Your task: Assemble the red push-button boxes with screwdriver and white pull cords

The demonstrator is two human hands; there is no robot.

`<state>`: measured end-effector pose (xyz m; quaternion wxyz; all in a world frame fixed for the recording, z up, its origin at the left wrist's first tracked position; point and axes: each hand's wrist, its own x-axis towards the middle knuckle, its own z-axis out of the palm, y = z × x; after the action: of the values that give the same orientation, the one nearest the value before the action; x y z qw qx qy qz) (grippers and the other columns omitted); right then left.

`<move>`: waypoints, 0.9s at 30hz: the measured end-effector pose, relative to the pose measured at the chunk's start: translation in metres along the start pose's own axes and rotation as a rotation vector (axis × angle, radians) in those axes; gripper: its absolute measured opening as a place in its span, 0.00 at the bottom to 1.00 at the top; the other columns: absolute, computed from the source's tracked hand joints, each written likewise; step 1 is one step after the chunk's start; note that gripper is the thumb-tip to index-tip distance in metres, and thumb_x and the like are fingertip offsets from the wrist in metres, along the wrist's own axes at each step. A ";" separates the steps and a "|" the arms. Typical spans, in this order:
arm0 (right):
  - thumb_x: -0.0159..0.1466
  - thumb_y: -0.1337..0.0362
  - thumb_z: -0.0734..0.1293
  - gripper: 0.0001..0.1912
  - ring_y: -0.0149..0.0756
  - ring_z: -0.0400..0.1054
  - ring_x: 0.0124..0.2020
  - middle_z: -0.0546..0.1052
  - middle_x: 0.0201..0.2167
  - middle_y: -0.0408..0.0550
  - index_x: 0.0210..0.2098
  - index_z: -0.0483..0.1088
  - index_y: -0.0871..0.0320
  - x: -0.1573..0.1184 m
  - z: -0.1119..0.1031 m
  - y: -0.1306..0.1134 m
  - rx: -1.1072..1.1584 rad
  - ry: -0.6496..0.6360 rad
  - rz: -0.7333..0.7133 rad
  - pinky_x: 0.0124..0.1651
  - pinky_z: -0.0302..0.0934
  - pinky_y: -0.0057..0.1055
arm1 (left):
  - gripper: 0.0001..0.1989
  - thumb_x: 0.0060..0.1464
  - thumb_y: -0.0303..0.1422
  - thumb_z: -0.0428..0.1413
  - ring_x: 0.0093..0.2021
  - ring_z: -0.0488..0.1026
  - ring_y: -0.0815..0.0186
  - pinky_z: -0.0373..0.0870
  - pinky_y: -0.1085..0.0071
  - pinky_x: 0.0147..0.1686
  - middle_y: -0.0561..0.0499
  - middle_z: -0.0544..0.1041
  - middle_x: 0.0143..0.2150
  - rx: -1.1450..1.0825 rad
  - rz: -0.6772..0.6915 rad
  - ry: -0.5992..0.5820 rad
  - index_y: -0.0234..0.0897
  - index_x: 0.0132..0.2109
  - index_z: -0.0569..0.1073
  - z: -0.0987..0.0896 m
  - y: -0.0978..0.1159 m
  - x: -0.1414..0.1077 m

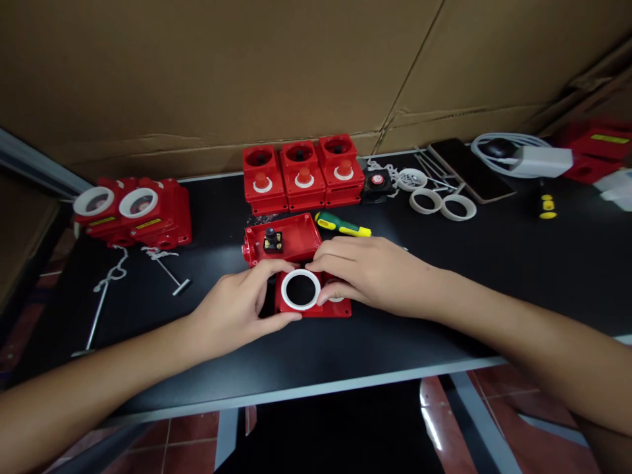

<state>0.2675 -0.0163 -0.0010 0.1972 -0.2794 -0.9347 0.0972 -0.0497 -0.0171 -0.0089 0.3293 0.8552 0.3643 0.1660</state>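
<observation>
A white ring [301, 289] sits over the round opening of a red cover [340, 308] near the table's front edge. My left hand [247, 299] pinches the ring and cover from the left, thumb at the lower edge and fingers at the top. From the right, my right hand [353, 270] closes its thumb and fingers on the ring's right side and partly hides the cover. Just behind them lies an open red box [301, 238] with a black switch block [272, 241] inside. A green and yellow screwdriver [340, 224] rests behind my right hand.
Three red boxes [304, 176] stand at the back. Two red units [162, 214] with white rings are at the left, near small metal hammers [99, 316]. Loose white rings [458, 207], a phone [469, 170], a white charger [546, 161] and another screwdriver [548, 206] lie right.
</observation>
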 end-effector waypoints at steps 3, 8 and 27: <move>0.89 0.37 0.61 0.33 0.44 0.81 0.43 0.87 0.46 0.53 0.52 0.82 0.60 0.000 -0.002 -0.005 -0.046 -0.005 -0.010 0.46 0.71 0.39 | 0.23 0.76 0.50 0.69 0.19 0.70 0.68 0.66 0.71 0.27 0.69 0.69 0.24 0.031 0.036 0.003 0.44 0.67 0.76 0.000 0.000 -0.002; 0.87 0.32 0.61 0.37 0.44 0.75 0.38 0.85 0.42 0.54 0.48 0.81 0.61 0.002 0.008 -0.013 -0.109 0.048 -0.015 0.43 0.66 0.40 | 0.23 0.76 0.48 0.69 0.22 0.76 0.65 0.75 0.71 0.32 0.66 0.72 0.26 0.089 0.059 -0.020 0.45 0.69 0.77 0.000 0.000 -0.004; 0.89 0.43 0.61 0.31 0.45 0.78 0.45 0.87 0.46 0.55 0.54 0.85 0.63 0.002 0.002 -0.006 -0.036 -0.057 -0.037 0.50 0.72 0.40 | 0.24 0.76 0.48 0.68 0.25 0.79 0.63 0.78 0.70 0.36 0.65 0.72 0.27 0.092 0.099 0.001 0.45 0.70 0.76 0.001 -0.002 -0.003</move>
<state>0.2626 -0.0205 -0.0004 0.1671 -0.2629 -0.9465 0.0846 -0.0524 -0.0186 -0.0113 0.2808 0.8864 0.3289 0.1654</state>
